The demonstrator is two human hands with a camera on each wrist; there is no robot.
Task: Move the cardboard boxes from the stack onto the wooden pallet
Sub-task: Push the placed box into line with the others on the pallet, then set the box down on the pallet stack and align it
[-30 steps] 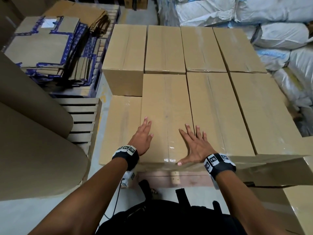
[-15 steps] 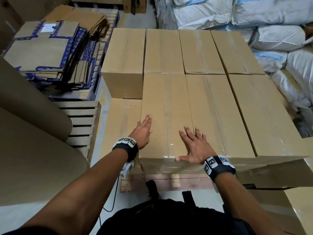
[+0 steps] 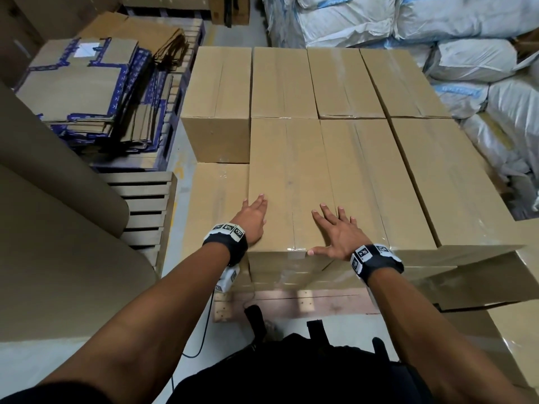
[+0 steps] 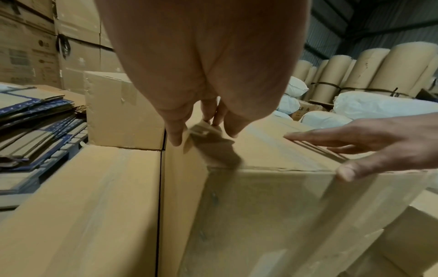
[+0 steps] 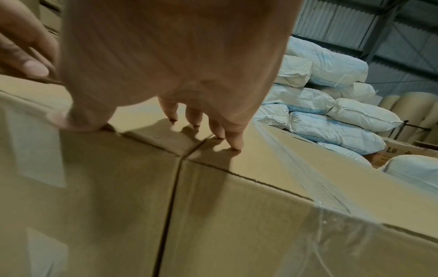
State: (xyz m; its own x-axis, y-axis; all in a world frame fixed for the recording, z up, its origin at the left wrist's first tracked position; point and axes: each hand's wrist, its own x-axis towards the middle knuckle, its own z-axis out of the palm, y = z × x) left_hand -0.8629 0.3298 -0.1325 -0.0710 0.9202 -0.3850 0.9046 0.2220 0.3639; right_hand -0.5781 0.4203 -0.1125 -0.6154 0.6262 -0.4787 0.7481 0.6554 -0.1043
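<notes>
Several sealed brown cardboard boxes stand in rows, two layers high, on a wooden pallet [image 3: 291, 298]. The near upper box [image 3: 288, 182] [image 4: 260, 206] is long and taped, with a lower box [image 3: 218, 199] left of it. My left hand [image 3: 253, 218] [image 4: 201, 129] lies with straight fingers along this box's top left edge. My right hand [image 3: 335, 231] [image 5: 201, 127] presses flat on its top near the front edge, fingers spread and thumb on the rim. The little finger reaches the neighbouring box [image 5: 272, 168]. Neither hand grips anything.
Flattened blue-printed cartons [image 3: 87, 91] are piled at the far left. Big brown paper rolls [image 3: 58, 228] crowd the near left, beside a slatted wooden pallet [image 3: 145, 211]. White sacks [image 3: 466, 53] are heaped behind and right. More cardboard boxes [image 3: 481, 281] stand at lower right.
My left hand has slid from the box's top to its left edge and turned sideways. The right hand stays flat on the top.
</notes>
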